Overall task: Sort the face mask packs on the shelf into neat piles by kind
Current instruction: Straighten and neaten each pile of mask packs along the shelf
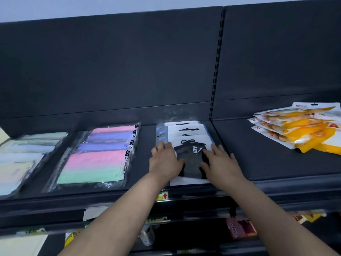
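Left hand (164,160) and right hand (220,162) flat, fingers straight — pressing glossy black-mask pack (192,164) atop fanned pile (186,129), matte shelf (258,154).

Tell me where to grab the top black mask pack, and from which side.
Probably its near white edge, taken from the front of the shelf. The black mask pack lies flat and thin on its pile, so nothing offers a wrap; that edge sits by the shelf lip, and the left hand and right hand lying on it leave it free. Thumb on top, fingers slid beneath.
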Action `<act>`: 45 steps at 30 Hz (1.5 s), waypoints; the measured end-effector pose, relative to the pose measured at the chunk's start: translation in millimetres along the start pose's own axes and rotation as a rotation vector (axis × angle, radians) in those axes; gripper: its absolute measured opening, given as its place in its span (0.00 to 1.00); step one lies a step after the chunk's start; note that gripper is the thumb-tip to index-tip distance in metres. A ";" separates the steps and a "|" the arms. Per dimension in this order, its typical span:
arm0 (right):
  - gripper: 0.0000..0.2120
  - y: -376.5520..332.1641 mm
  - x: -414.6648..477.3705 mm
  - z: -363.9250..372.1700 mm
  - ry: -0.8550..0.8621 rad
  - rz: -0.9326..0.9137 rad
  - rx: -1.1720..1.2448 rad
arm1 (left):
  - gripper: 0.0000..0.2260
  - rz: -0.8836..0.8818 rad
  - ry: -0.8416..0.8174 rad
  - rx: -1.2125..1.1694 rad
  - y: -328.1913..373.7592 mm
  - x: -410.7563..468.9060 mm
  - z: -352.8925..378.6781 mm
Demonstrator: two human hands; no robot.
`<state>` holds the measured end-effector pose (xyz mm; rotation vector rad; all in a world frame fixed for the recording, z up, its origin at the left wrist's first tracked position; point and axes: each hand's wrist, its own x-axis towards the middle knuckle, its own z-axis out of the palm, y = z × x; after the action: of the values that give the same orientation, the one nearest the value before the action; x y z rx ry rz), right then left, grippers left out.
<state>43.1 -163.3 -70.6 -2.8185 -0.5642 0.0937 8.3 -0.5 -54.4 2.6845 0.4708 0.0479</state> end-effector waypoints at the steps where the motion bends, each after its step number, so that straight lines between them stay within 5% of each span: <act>1: 0.24 1.4 -0.7 -1.7 0.037 -0.047 -0.027 | 0.24 0.032 0.021 0.013 2.9 0.5 -2.0; 8: 0.23 45.3 -10.4 -28.4 0.191 -0.104 -0.176 | 0.15 0.162 0.077 -0.088 46.1 17.5 9.6; 16: 0.30 168.2 -7.9 -60.9 0.375 0.220 -0.089 | 0.23 0.308 -0.060 -0.214 151.6 39.1 50.8; 22: 0.41 272.6 6.1 -76.5 0.419 0.338 -0.102 | 0.29 0.234 -0.147 -0.512 252.5 74.9 98.2; 26: 0.40 341.9 26.8 -93.1 0.246 0.286 -0.105 | 0.36 0.060 -0.057 -0.772 324.9 113.6 116.0; 30: 0.40 383.9 41.1 -100.8 0.079 0.167 -0.200 | 0.25 -0.041 -0.217 -0.593 357.2 141.1 130.3; 35: 0.40 416.7 50.7 -118.4 0.036 0.122 -0.128 | 0.18 -0.071 -0.219 -0.492 379.7 148.7 146.5; 45: 0.37 475.0 49.3 -166.4 0.032 0.214 0.055 | 0.45 0.023 -0.361 -0.321 446.7 144.4 154.2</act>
<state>282.9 -607.4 -39.1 -2.8120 -0.2471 0.1038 302.6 -396.0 -20.5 2.3148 0.2896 -0.3217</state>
